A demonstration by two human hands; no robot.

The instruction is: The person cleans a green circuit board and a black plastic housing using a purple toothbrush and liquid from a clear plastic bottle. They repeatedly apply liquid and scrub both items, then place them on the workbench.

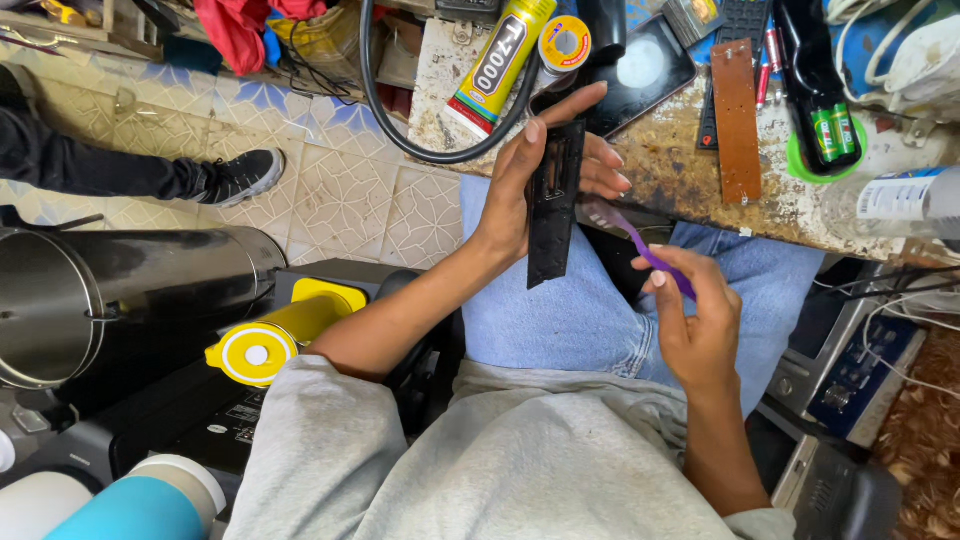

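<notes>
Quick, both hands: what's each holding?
Left hand: shut on the black flat panel.
Right hand: fingers pinching the purple tool.

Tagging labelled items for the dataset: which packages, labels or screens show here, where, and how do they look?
Yellow glue tube with red and black label: bench's left end, lying diagonally.
Round solder spool, yellow-orange label: beside the tube.
Black phone, dark glossy screen: bench, behind the left hand.
White spray can, blue-white label: bench's right edge, on its side.

Grey sweatshirt — soft, loose, its sleeves pushed up above the elbows, forearms bare. Light blue jeans on the legs. Left hand (pixel 535 185) and right hand (pixel 695 325) bare — no gloves, rings or watch.
</notes>
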